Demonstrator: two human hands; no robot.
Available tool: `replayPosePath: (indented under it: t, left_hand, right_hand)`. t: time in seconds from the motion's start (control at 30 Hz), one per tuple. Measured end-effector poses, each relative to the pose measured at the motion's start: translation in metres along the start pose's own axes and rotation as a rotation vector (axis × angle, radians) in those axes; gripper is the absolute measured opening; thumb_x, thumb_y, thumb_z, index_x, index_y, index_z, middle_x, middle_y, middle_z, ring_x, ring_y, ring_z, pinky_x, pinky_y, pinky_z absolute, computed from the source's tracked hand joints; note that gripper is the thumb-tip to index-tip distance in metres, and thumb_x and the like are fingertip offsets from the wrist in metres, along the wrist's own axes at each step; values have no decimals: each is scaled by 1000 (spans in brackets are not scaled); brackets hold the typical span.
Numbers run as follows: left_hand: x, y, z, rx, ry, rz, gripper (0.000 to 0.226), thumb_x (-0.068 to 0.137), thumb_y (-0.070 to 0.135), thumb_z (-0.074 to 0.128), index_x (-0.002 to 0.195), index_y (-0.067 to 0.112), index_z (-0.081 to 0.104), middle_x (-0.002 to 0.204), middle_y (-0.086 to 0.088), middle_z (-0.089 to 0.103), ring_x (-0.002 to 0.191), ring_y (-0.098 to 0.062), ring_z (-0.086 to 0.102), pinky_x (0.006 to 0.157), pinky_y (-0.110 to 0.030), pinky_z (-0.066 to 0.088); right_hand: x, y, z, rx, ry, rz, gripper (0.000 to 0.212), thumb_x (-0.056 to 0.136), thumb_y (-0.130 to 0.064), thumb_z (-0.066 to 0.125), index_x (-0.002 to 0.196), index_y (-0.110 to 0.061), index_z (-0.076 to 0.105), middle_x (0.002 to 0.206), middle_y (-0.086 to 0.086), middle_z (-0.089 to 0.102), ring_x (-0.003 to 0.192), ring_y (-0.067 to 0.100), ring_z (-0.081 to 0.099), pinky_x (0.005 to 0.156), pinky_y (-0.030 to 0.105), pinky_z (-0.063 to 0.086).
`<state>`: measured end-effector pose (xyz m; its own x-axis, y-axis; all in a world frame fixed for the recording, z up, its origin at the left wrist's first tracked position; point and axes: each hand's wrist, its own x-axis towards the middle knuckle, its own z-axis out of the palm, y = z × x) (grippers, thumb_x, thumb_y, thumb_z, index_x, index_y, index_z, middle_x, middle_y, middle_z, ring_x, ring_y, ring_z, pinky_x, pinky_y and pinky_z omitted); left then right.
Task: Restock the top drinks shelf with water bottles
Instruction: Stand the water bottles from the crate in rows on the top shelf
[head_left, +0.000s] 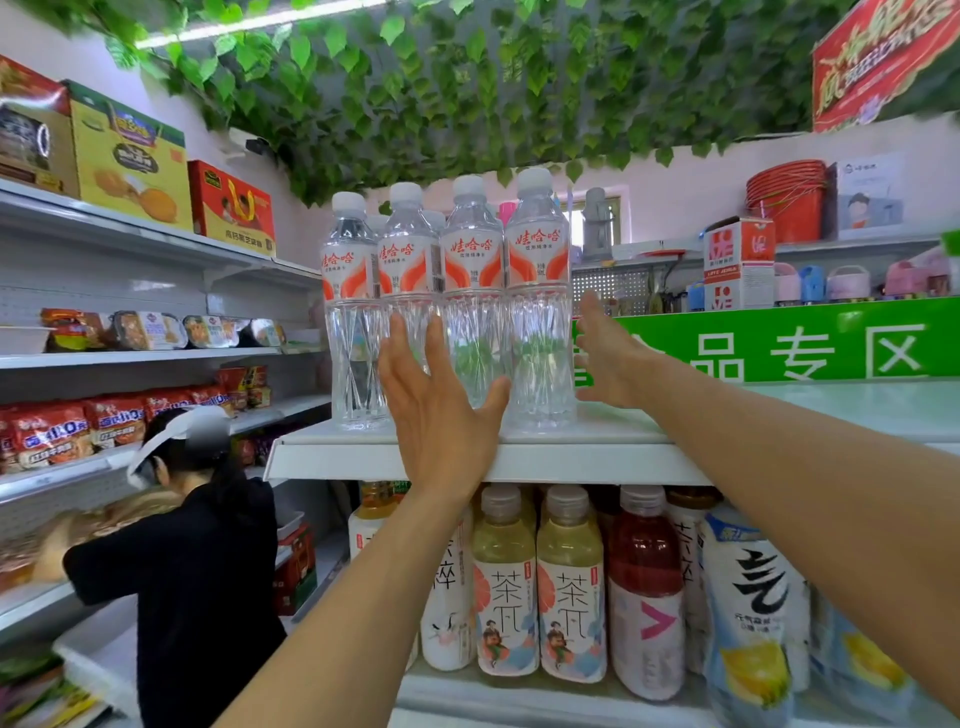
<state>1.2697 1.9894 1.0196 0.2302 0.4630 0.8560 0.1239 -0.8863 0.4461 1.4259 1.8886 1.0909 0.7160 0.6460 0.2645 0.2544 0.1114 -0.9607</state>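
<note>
The top drinks shelf (519, 460) carries a row of four Wahaha water bottles (447, 306) at its front left edge, with at least one more cap showing behind them, and I judge they are packed side by side so that the row stays straight and the space to the right of the row stays free for more stock. Both hands are at this row: the left hand (434, 410) lies flat with straight fingers against the front of the row, and the right hand (605, 358), also with the grip apart and holding nothing, is just beside the rightmost bottle, probably to square the row. The bottles are clear ribbed plastic with white caps and white-and-orange labels, all upright and full.
</note>
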Motion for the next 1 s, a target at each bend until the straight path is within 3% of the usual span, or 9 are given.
replayPosePath:
  t: [0.17, 0.3, 0.43, 0.5, 0.6, 0.73, 0.8, 0.87, 1.0]
  left_hand:
    - [0, 0, 0, 11, 3, -3, 90, 89, 55, 62, 158, 24, 12, 164, 2, -10, 150, -22, -9, 122, -48, 14]
    - [0, -1, -1, -18, -8, 6, 89, 89, 51, 64, 157, 23, 14, 164, 1, -9, 150, -22, -9, 122, -47, 13]
    - [-1, -7, -6, -44, -37, 54, 85, 92, 42, 66, 158, 21, 15, 165, -3, -10, 150, -22, -10, 120, -43, 8]
    - [-1, -9, -8, -32, -53, 69, 84, 92, 40, 66, 157, 20, 17, 165, -6, -9, 150, -25, -10, 121, -45, 7]
    - [-2, -5, -10, -34, -70, 46, 83, 92, 39, 67, 157, 20, 19, 165, -8, -9, 150, -28, -10, 122, -49, 11]
    - [-4, 2, -21, -36, -139, 18, 83, 93, 40, 65, 157, 20, 16, 165, -8, -10, 150, -30, -11, 123, -49, 10]
    - [-11, 2, -36, -62, -200, 33, 84, 93, 42, 64, 157, 20, 16, 165, -8, -2, 151, -28, -6, 123, -48, 10]
    - [-27, -1, -58, -90, -225, 84, 81, 92, 41, 65, 156, 20, 21, 162, -7, 17, 149, -25, 10, 121, -47, 18]
    - [-96, -19, -98, -183, -254, 99, 55, 91, 37, 66, 141, 25, 47, 134, 6, 55, 126, -12, 49, 105, -41, 43]
  right_hand:
    - [-3, 3, 5, -42, -74, 10, 84, 87, -83, 21, 157, -36, 19, 166, -2, 15, 150, 24, 21, 119, 58, 23]
    - [-28, 0, 9, -78, 97, -101, 72, 97, -70, 21, 156, -28, 25, 162, 7, 26, 143, 30, 34, 110, 50, 38]
    - [-68, 11, 19, -370, 116, -325, 63, 94, -62, 49, 146, -29, 40, 137, -6, 52, 116, 14, 55, 94, 38, 48]
    - [-78, 15, 20, -466, 105, -363, 60, 90, -44, 68, 141, -30, 42, 121, -13, 60, 104, 7, 59, 88, 30, 48]
    - [-81, 11, 24, -518, 111, -349, 62, 88, -26, 73, 142, -26, 42, 127, -4, 61, 115, 17, 58, 103, 42, 46]
    - [-94, 6, 30, -594, 122, -308, 62, 91, -27, 69, 146, -24, 38, 133, -1, 57, 124, 20, 53, 102, 36, 41]
    - [-111, 12, 33, -742, 226, -331, 70, 94, -36, 64, 152, -21, 28, 151, 4, 42, 138, 23, 39, 109, 38, 34]
    - [-142, 26, 38, -877, 348, -413, 71, 96, -42, 58, 155, -20, 23, 157, 6, 31, 145, 24, 27, 112, 43, 30]
    - [-217, 66, 47, -1007, 442, -593, 53, 94, -34, 61, 143, -19, 45, 141, 8, 48, 129, 27, 45, 98, 45, 41]
